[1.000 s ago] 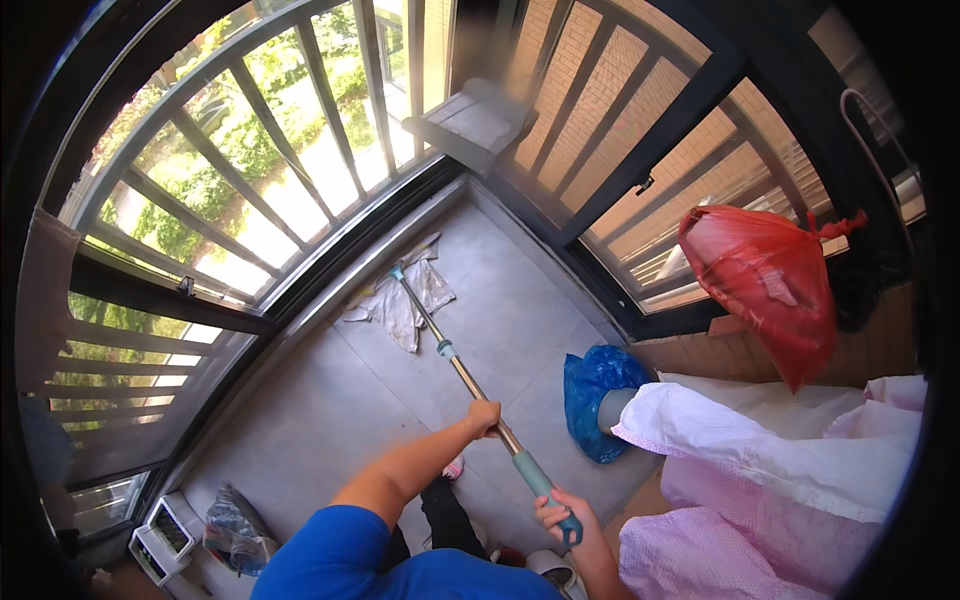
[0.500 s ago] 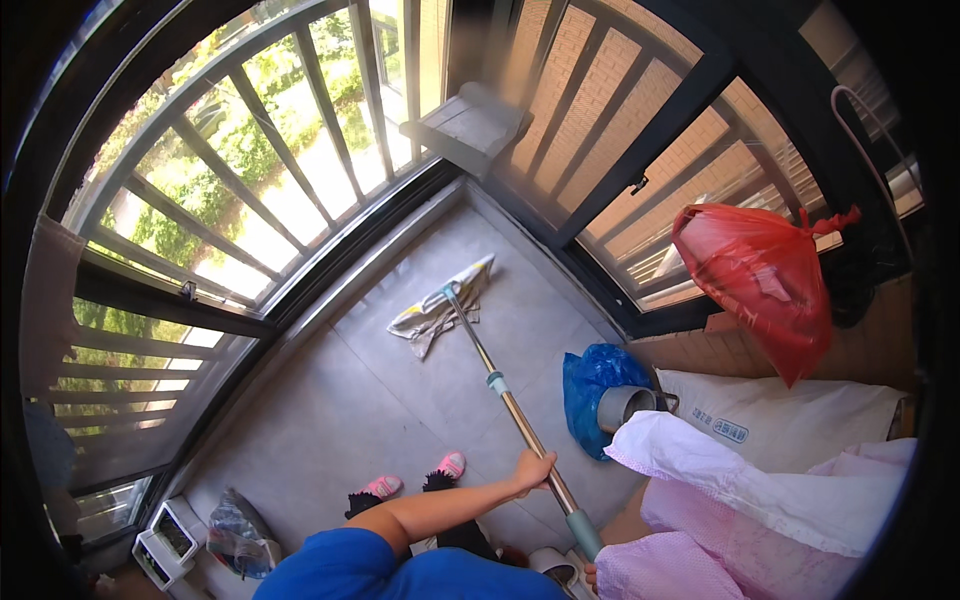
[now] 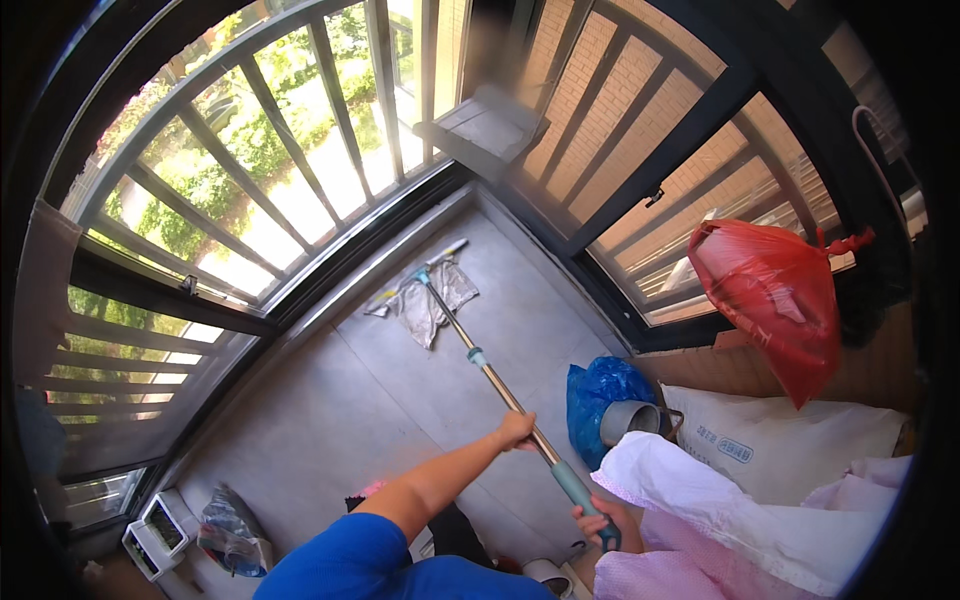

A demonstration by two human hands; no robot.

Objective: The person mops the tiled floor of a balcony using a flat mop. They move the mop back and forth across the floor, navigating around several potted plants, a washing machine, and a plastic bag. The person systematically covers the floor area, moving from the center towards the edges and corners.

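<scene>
— What have the hands got?
— My left hand point(image 3: 515, 430) wraps the mop pole point(image 3: 480, 365) midway; my right hand point(image 3: 600, 522) clenches its teal grip, for leverage.
— And the mop head point(image 3: 425, 295)?
— Flat on the balcony floor point(image 3: 330, 420), just beside the window railing point(image 3: 300, 150).

The left arm, in a blue sleeve, stretches forward and up, its hand point(image 3: 516, 430) closed in a fist-like grip. The right hand point(image 3: 598, 524) sits lower and nearer the body, fingers curled tight, just right of the left elbow.
</scene>
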